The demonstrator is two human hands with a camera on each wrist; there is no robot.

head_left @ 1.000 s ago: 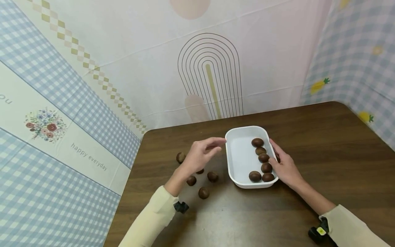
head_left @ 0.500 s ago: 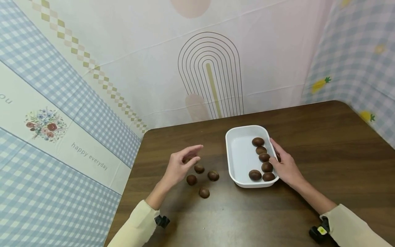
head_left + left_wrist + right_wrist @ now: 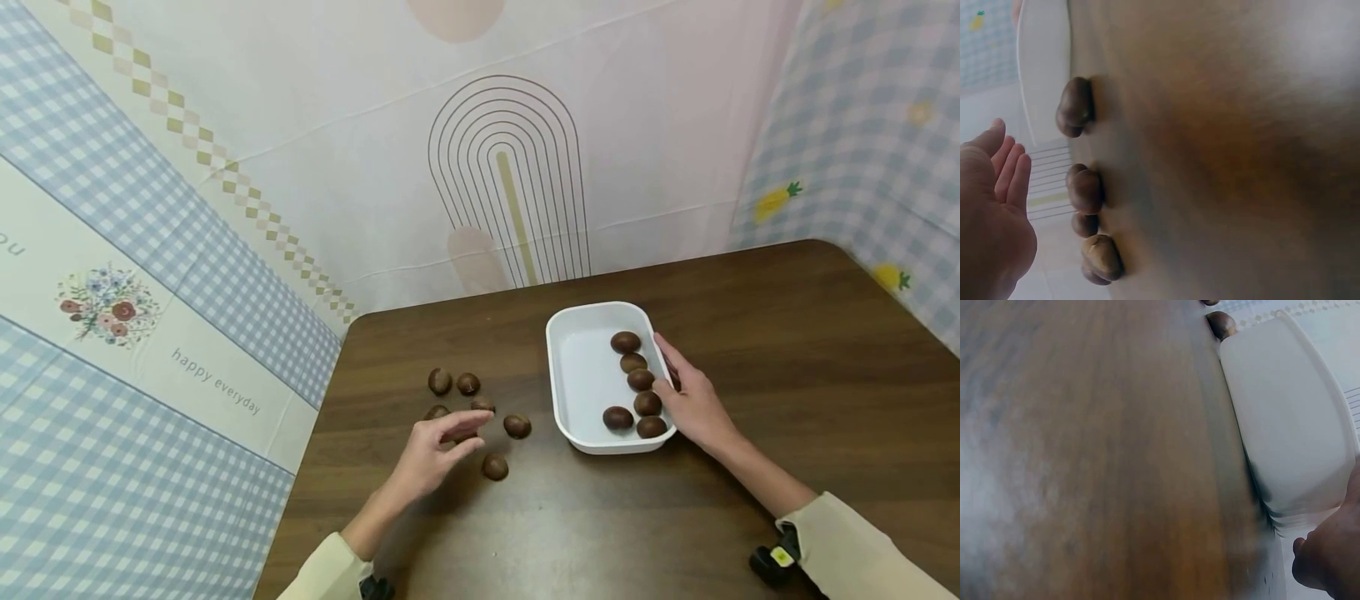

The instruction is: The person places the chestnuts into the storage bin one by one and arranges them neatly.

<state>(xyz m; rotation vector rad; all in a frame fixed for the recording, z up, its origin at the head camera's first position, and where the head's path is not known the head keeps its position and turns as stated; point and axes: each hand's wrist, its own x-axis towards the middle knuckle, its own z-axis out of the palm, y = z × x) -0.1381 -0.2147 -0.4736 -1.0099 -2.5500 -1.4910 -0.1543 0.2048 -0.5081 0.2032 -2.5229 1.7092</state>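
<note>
Several dark brown, egg-shaped things (image 3: 494, 467) lie loose on the left part of the table, their exact kind unclear. My left hand (image 3: 431, 457) hovers over them with thumb and fingers spread apart, holding nothing, and hides some of them. In the left wrist view the hand (image 3: 996, 206) is beside the row of brown things (image 3: 1088, 190), apart from them. A white rectangular tray (image 3: 587, 375) stands to the right, with several similar brown things (image 3: 618, 418) along its right and near sides. My right hand (image 3: 697, 410) grips its right rim, thumb at the inner edge.
The brown wooden table (image 3: 810, 350) has a patterned cloth wall (image 3: 645, 142) behind it and a checked cloth (image 3: 172, 208) at its left. Black wrist cameras (image 3: 772, 565) sit at both cuffs.
My left hand has moved from beside the tray's left rim, leftward and then nearer to me, over the loose brown things. My right hand and the tray have hardly moved.
</note>
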